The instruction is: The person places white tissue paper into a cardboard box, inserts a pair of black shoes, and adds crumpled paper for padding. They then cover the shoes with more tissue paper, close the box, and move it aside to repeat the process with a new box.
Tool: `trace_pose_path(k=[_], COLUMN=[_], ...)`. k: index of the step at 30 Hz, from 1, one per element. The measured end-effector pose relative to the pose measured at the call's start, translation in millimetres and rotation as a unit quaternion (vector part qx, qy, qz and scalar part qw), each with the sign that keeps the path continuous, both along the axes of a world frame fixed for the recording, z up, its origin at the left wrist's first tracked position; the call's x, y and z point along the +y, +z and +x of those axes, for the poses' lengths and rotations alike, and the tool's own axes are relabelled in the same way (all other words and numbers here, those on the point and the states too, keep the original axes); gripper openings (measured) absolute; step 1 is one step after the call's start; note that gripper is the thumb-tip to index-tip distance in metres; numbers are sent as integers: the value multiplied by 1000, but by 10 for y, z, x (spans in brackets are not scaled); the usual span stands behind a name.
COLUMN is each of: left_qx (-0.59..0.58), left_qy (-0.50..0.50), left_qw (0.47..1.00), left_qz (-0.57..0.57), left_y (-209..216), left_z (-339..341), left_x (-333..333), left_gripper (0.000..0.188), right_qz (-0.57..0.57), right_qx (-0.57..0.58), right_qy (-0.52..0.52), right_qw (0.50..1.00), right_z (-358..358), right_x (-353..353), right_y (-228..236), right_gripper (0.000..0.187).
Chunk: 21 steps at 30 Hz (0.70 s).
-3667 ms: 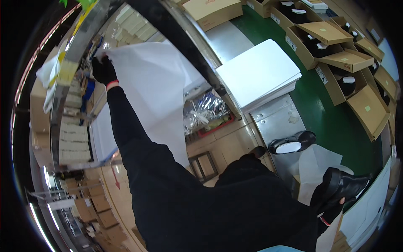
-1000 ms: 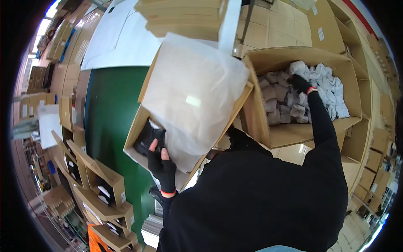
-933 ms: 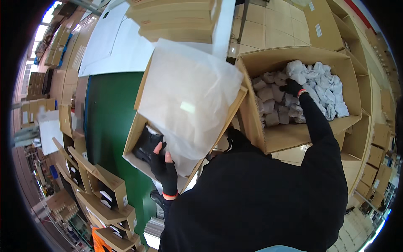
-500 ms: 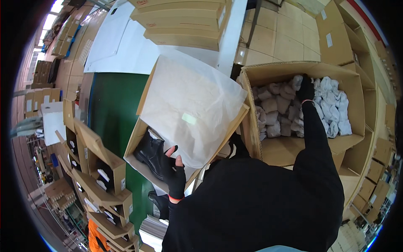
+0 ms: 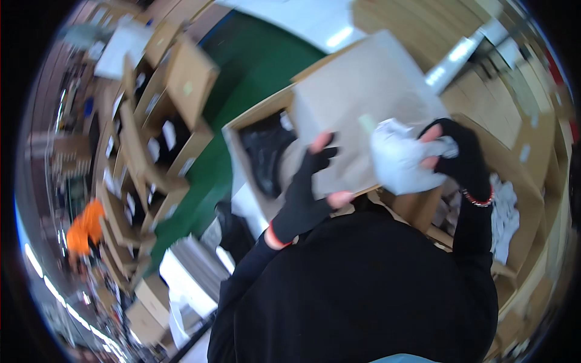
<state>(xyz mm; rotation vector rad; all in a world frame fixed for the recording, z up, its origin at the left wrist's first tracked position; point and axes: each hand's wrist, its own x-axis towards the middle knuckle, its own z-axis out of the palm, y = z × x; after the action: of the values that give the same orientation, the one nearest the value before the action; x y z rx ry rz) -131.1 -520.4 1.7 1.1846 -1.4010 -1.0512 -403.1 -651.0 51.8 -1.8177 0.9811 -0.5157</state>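
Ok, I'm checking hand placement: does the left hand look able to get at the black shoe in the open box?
Probably yes: the left hand is open close to the black shoe, apparently holding nothing, and the pale paper leaves the shoe largely uncovered in the open box.

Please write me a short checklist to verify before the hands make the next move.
1. Right hand grips the white bundle: ok, fingers are around it.
2. Left hand free: ok, fingers spread, holding nothing.
3. Box open: ok.
4. Black shoe in the box uncovered: ok, the pale paper lies beside it.
5. Anything under that paper: cannot tell, it hides what is below.
6. Sharp view of the bundle: not ok, it looks blurred.
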Motion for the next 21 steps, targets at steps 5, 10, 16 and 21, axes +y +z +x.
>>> trace_pose_path(k=[5, 10, 16, 21], left_qx=[167, -135, -478, -570], left_qy=[49, 147, 162, 125], left_qw=[984, 978, 863, 810], left_qz=[-27, 61, 8, 45], left_y=[-188, -326, -1217, -1365], left_z=[277, 888, 1091, 1079], left_x=[320, 797, 1221, 1259], left_gripper=[101, 84, 54, 36], right_qz=[69, 146, -198, -383], right_qx=[-160, -137, -22, 120], right_qy=[153, 288, 357, 410], right_qw=[973, 937, 913, 819], right_z=[1468, 1904, 2598, 3140], right_x=[538, 680, 407, 400], right_y=[-248, -432, -1464, -2408], right_gripper=[56, 72, 83, 92])
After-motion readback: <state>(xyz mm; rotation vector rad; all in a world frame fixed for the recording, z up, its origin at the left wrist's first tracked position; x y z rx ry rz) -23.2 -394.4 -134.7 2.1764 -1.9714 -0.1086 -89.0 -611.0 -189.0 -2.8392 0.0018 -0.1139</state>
